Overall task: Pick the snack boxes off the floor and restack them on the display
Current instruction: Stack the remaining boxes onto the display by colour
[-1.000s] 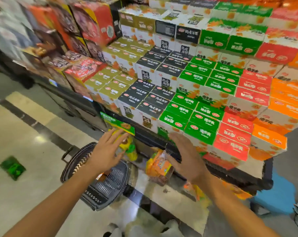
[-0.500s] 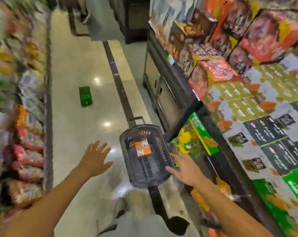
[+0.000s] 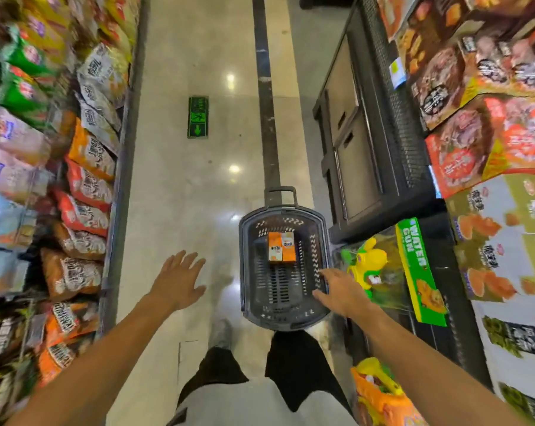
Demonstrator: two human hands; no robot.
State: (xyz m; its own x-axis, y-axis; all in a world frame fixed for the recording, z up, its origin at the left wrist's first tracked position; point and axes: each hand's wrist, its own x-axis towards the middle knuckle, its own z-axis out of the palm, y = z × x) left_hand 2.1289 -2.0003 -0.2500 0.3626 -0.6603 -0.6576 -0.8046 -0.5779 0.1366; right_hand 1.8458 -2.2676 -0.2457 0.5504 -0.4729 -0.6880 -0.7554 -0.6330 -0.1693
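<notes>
An orange and white snack box lies flat in the far half of a dark plastic shopping basket standing on the aisle floor. My right hand hovers over the basket's right rim, fingers spread and holding nothing. My left hand is open above the pale floor, left of the basket. The snack box display runs along the right edge, with olive, white and black boxes stacked on it.
A shelf of snack bags lines the left side. Water gun toy packs hang below the display, right of the basket. A dark cabinet stands further up on the right. A green exit sticker marks the floor.
My view has swung left from the display to straight down the aisle. Both hands came away from the display's lower edge; the right one now hangs over the basket.
</notes>
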